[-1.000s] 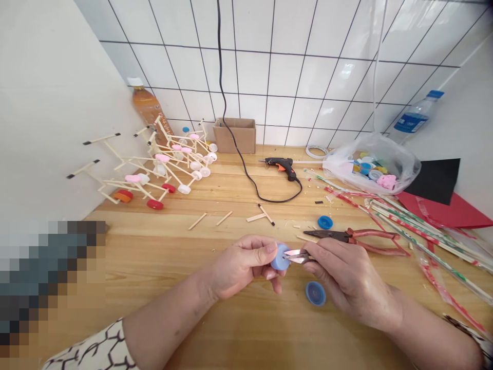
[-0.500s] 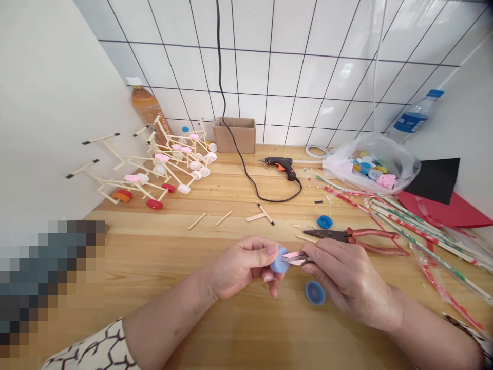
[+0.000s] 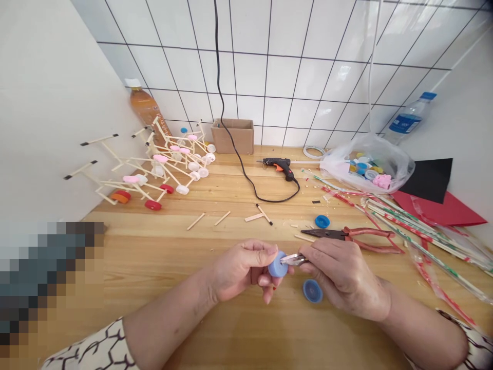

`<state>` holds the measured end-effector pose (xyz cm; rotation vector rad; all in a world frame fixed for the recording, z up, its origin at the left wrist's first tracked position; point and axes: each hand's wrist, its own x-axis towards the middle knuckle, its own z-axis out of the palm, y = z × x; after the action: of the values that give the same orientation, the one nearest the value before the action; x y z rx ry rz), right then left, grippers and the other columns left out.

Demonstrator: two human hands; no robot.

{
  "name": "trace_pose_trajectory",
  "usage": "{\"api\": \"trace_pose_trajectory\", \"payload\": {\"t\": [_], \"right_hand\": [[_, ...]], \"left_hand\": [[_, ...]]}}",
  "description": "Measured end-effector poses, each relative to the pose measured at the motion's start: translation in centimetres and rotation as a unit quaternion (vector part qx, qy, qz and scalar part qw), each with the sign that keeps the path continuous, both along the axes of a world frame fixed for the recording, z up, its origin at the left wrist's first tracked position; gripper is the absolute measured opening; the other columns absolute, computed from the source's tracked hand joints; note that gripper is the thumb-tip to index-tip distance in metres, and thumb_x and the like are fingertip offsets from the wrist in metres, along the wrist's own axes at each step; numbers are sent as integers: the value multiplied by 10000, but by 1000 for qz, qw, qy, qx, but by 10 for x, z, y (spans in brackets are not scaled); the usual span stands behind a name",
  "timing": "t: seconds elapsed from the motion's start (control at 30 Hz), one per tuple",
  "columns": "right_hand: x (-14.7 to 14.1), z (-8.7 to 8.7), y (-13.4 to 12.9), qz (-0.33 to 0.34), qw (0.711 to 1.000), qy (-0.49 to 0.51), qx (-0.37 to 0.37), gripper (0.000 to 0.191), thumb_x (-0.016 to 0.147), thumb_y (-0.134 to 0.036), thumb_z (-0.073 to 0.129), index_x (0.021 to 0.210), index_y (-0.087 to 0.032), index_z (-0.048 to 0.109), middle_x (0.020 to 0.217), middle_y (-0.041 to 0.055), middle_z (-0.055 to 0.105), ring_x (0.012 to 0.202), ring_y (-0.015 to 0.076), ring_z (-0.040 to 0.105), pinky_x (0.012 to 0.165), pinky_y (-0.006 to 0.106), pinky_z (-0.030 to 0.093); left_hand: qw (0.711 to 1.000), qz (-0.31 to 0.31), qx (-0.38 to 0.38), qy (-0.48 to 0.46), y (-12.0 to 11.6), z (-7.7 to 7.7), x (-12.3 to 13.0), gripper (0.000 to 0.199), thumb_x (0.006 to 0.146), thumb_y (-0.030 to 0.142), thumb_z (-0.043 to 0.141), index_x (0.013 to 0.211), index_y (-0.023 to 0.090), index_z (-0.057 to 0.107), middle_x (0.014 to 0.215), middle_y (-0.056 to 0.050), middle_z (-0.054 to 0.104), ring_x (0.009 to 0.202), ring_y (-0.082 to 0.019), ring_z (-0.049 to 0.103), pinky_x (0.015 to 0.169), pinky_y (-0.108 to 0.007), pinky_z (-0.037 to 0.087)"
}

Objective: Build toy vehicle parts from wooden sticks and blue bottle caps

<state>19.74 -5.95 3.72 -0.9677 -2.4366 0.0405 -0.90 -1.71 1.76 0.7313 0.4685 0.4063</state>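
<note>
Between thumb and fingers, my left hand (image 3: 246,268) pinches a light blue bottle cap (image 3: 278,264) above the wooden table. My right hand (image 3: 346,275) is closed round a small metal tool (image 3: 295,259), perhaps scissors, whose tip touches the middle of the cap's face. Most of the tool is hidden in my palm. Below the tool lies another blue cap (image 3: 313,291) on the table. A darker blue cap (image 3: 322,221) rests farther back, near long-nose pliers (image 3: 346,235) with red handles.
Stick models with cap wheels (image 3: 153,205) stand at the left. A glue gun (image 3: 280,165), its black cord and a cardboard box (image 3: 233,136) are at the back. Wrapped sticks (image 3: 416,226) and a plastic bag of caps (image 3: 402,167) lie on the right.
The tool in my right hand has turned slightly against the cap's face. The cap has tilted a little in my left hand. The whole view has shifted slightly.
</note>
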Motion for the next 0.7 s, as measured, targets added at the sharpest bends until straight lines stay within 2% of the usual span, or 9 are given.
{"api": "trace_pose_trajectory", "payload": {"t": [0.17,0.37,0.57,0.7], "right_hand": [[-1,-2,-1,-4,1000,1,18,187,882,-128,417,859,-120,603,622,34,531,542,150,435,502,277,323],[-5,0,-3,-18,998,44,-42,190,901,-150,418,862,-139,603,622,26,538,540,138,449,499,261,327],[-6,-1,-4,-34,999,35,8,139,875,-124,466,871,-103,604,649,57,569,560,155,457,517,281,345],[-4,1,-2,-12,998,42,-37,159,894,-133,443,909,-108,599,653,49,558,568,149,469,518,271,352]], "left_hand": [[1000,1,9,7,0,2,-1,355,703,403,693,738,50,669,586,-50,574,433,-54,369,425,-237,464],[999,12,30,5,3,3,-4,330,726,392,685,710,64,656,583,-38,567,435,-56,379,420,-229,462],[1000,-2,28,-6,3,3,-5,314,787,370,622,738,63,658,621,-46,573,436,-49,359,427,-226,456],[1000,1,20,-3,3,2,-4,309,792,363,602,726,64,644,653,-60,583,440,-54,362,419,-233,446]]}}
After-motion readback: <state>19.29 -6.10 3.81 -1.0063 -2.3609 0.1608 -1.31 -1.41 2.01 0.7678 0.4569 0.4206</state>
